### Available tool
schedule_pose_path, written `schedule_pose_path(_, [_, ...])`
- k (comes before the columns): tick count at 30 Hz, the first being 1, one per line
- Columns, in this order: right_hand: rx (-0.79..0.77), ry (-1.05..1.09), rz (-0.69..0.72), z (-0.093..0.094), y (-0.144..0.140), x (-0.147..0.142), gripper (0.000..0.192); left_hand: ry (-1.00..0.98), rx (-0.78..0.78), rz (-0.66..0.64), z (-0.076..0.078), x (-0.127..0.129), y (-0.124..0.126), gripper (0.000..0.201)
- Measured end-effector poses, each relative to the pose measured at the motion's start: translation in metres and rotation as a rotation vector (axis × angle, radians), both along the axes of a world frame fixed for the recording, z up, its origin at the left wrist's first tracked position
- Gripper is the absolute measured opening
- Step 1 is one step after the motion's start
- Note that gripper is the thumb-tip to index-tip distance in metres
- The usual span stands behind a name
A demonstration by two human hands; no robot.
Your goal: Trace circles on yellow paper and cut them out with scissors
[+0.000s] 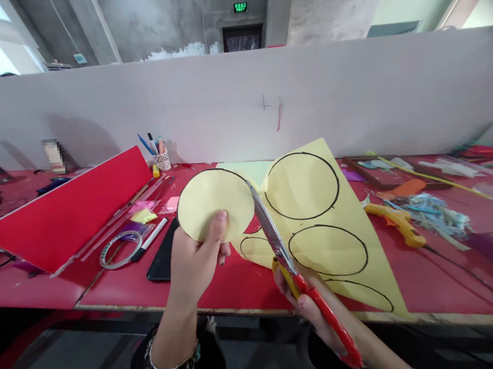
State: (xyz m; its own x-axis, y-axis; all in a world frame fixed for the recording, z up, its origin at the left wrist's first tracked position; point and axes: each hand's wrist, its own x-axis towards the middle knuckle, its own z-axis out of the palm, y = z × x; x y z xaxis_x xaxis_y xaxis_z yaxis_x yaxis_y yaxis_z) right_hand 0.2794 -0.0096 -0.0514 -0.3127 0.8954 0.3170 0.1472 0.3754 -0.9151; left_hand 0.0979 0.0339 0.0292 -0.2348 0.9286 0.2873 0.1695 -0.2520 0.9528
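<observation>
Pinching a thin, floppy yellow paper disc (pixel 213 201) by its lower edge with left hand (pixel 199 259); right hand (pixel 300 294), right of disc, gripping scissors (pixel 276 242).

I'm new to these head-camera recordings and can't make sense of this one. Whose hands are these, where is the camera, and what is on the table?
There is one picture, from a camera on a person's head, looking down at their own bare hands. The left hand pinches a cut yellow paper circle. The right hand holds red-handled scissors, blades at the circle's edge. On the red table lie a yellow sheet with drawn circles, a red board, a pen cup and a yellow glue gun.
</observation>
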Motion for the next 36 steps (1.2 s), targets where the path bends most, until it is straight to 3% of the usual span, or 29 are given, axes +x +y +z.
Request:
schedule_pose_path(7, [-0.086,0.035,0.045,-0.001,0.006,0.0,0.045,0.061,-0.019,-0.083,-0.002,0.001,0.0,0.028])
schedule_pose_path(17, [-0.117,0.035,0.043,-0.001,0.006,-0.001,0.047,0.055,-0.015,-0.08,-0.001,-0.001,0.0,0.025])
schedule_pose_path(36, [-0.155,0.022,0.053,0.001,0.003,-0.002,0.046,-0.067,-0.02,0.093,0.011,0.006,-0.004,0.031])
